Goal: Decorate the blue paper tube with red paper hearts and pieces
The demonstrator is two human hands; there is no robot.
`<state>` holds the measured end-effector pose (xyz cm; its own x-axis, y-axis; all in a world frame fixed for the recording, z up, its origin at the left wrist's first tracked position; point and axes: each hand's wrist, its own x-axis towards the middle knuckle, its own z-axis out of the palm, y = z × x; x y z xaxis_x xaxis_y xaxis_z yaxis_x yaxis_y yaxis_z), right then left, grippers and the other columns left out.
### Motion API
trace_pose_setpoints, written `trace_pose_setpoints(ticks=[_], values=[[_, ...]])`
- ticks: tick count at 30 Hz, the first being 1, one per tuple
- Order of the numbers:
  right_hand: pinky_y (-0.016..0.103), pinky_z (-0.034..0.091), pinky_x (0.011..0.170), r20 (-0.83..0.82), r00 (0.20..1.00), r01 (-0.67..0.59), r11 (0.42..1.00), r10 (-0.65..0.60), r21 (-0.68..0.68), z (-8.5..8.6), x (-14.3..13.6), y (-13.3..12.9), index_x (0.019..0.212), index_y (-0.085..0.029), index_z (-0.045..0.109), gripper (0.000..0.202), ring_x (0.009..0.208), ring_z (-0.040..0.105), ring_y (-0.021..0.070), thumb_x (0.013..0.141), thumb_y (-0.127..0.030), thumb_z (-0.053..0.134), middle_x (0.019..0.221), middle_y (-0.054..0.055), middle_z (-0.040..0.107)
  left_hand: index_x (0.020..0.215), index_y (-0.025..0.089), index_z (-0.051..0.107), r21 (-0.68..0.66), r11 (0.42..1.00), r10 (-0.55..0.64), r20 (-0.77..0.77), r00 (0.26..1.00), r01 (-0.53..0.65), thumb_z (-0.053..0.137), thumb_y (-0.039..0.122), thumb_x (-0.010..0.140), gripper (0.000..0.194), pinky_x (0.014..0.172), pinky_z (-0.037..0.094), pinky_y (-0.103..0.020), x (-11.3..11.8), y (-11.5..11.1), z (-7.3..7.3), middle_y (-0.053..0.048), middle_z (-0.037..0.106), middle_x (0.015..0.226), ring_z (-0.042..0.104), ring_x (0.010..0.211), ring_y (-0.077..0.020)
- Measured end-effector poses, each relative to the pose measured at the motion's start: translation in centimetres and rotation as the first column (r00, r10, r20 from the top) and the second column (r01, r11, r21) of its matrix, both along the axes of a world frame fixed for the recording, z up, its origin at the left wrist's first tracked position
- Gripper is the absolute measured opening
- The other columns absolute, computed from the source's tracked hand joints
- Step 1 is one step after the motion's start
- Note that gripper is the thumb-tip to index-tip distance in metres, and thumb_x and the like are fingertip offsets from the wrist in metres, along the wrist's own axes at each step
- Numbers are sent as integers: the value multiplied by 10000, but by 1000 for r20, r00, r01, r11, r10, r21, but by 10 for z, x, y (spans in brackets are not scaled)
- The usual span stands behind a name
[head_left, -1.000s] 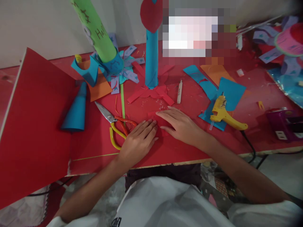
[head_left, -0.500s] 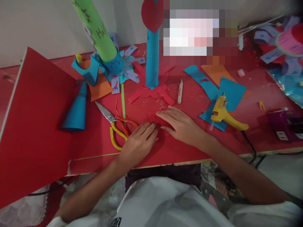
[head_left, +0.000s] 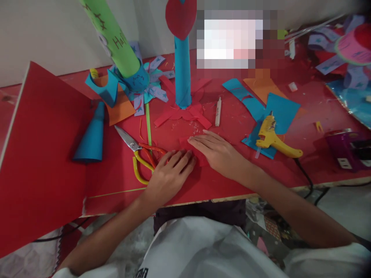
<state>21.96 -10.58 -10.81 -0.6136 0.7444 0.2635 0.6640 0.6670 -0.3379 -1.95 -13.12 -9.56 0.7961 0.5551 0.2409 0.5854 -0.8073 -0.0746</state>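
A small red paper piece [head_left: 202,156] lies on the red table in front of me, hard to tell from the tabletop. My right hand [head_left: 216,150] rests flat over its right side, fingers stretched out and pointing left. Beside it my left hand [head_left: 171,170] lies palm down with fingers spread and slightly bent, its fingertips at the paper's left edge. Open scissors [head_left: 135,146] with yellow and orange handles lie left of and partly under my left hand. Behind the hands stands a blue paper tube [head_left: 182,73] with a red paper shape on top and red strips at its base.
A yellow glue gun [head_left: 272,139] lies on blue paper [head_left: 282,110] at the right, beside a purple device [head_left: 344,150]. A white marker [head_left: 218,112] lies behind my right hand. At the left are a blue cone [head_left: 92,135], a green tube [head_left: 116,40] and a red board [head_left: 43,154].
My right hand has flattened over the red paper, its thumb now hidden. My left hand's fingers have spread a little and shifted slightly right. The view has shifted slightly.
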Motion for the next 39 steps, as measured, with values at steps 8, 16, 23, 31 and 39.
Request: trace_pose_setpoints(ticks=[8,16,23,31,39], values=[[544,483,1249,-9,999,34,998,-34,-53,8,-4,-3,1538,-173,547,653,1393,643,285,937,38,404,1471,138,694,1368,123,684,2,1000,-1,-34,999,1,566,119,1042,347,1052,586,-487,1,0,0,-111,740,1387,705,1219,-292],[528,503,1216,-12,999,32,994,-33,-101,7,-3,-7,1589,-167,478,684,1473,553,302,941,33,384,1580,130,604,1378,155,689,-58,998,20,-7,1000,-21,598,340,1077,365,1062,560,-492,3,0,2,-108,752,1342,701,1198,-289],[636,507,1152,84,867,488,871,-492,57,30,60,-34,1630,-239,427,663,1385,588,387,982,-114,487,1467,181,622,1426,191,664,-105,994,33,13,999,-32,549,450,1097,435,1092,528,-494,2,-1,-1,-112,706,1450,677,1260,-287],[557,566,937,563,520,709,692,-642,134,26,137,-62,1588,-95,413,602,1240,613,426,1016,-271,470,1311,270,670,1403,189,683,-94,995,31,22,999,-29,545,415,1104,399,1097,524,-467,3,-1,1,-97,729,1417,681,1270,-276],[434,536,844,516,497,748,646,-698,154,17,132,-52,1350,-115,560,403,1067,684,364,974,-242,489,1142,208,690,1403,192,683,-93,995,33,16,999,-31,544,432,1102,409,1088,529,-470,3,-1,1,-90,730,1416,680,1275,-280]])
